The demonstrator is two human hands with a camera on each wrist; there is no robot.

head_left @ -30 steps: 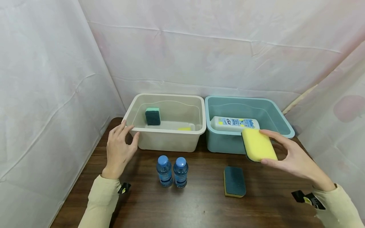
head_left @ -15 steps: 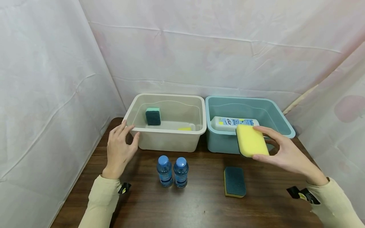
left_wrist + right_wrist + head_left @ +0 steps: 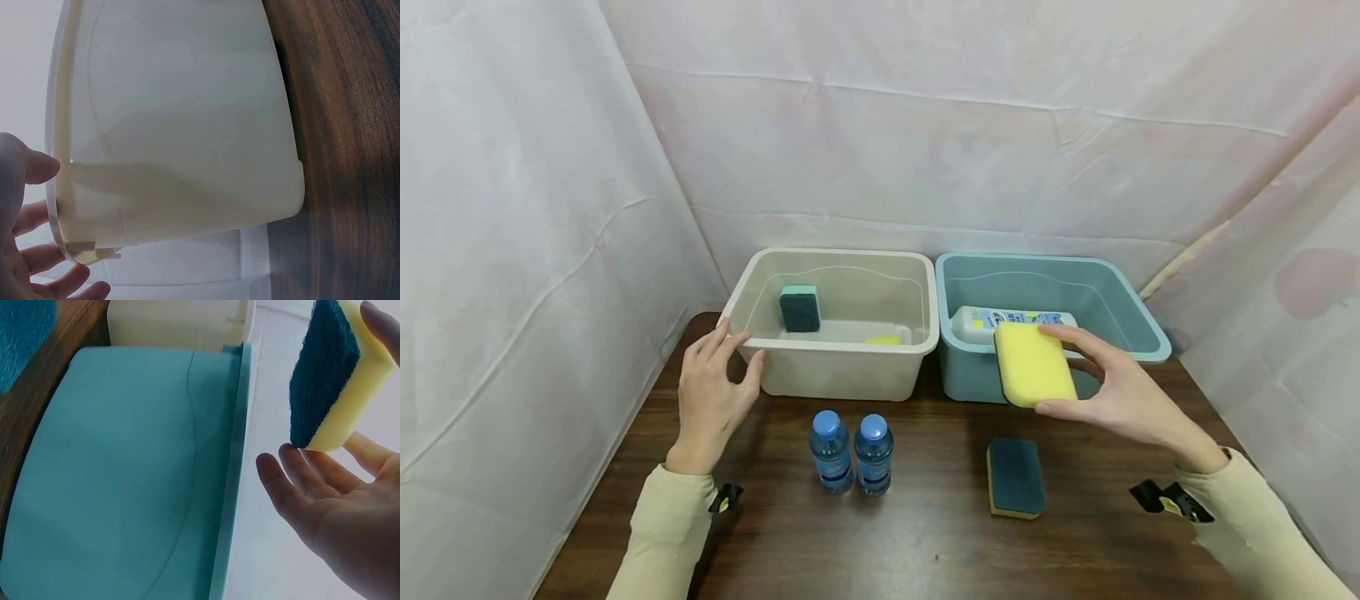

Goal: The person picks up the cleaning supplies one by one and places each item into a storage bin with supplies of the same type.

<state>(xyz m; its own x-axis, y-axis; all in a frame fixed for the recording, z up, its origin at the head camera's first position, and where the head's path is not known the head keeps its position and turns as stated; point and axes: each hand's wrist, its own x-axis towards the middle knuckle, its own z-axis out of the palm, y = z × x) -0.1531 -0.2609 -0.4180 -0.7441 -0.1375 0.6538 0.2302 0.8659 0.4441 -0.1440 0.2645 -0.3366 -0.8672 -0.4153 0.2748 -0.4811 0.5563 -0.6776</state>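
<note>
My right hand [image 3: 1116, 396] pinches a yellow sponge [image 3: 1034, 365] between thumb and fingers, in front of the blue bin's front wall. In the right wrist view the sponge's dark green scouring side [image 3: 325, 375] shows. My left hand [image 3: 711, 396] is at the near left corner of the beige bin [image 3: 842, 371], its loosely spread fingers [image 3: 40, 257] right at the rim. Inside that bin a green-topped sponge [image 3: 801, 309] stands against the wall, and a bit of yellow [image 3: 883, 340] lies on the floor. A second sponge [image 3: 1016, 477] lies scouring side up on the table.
The blue bin [image 3: 1127, 296] stands right of the beige one and holds a white labelled bottle [image 3: 973, 323] on its side. Two small blue-capped water bottles [image 3: 831, 458] stand upright side by side on the dark wooden table [image 3: 925, 558]. Pale cloth [image 3: 880, 150] hangs behind.
My right hand has moved left and slightly up with the yellow sponge, along the front of the blue bin. The left hand has stayed in place.
</note>
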